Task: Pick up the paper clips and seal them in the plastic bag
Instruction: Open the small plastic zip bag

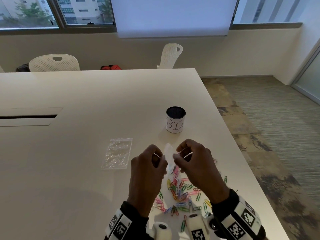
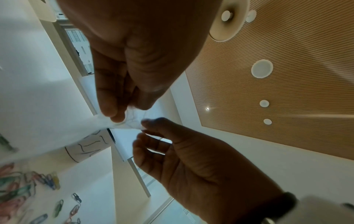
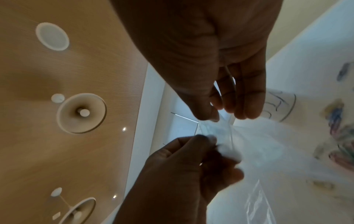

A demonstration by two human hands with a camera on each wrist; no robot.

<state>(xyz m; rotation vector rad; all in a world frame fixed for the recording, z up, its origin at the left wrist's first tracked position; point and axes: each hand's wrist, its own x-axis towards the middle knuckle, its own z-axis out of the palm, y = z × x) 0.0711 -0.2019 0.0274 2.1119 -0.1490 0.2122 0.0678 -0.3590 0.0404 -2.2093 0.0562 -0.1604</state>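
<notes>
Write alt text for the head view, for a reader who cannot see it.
Both hands, left hand and right hand, hold a clear bag up by its top above a pile of coloured paper clips on a white table. A stack of bags lies left, a cup behind.

The surface (image 1: pixel 86 94) is seen to be plain white. The paper clips (image 1: pixel 180 193) are coloured pink, green, yellow, blue and red. The plastic bag (image 1: pixel 168 156) is clear, as is a second bag (image 1: pixel 117 154). A cup (image 1: pixel 175 119) is black inside, with a white label lettered in black. Black-and-white square patterns are shown on the wristbands (image 1: pixel 240 220).
</notes>
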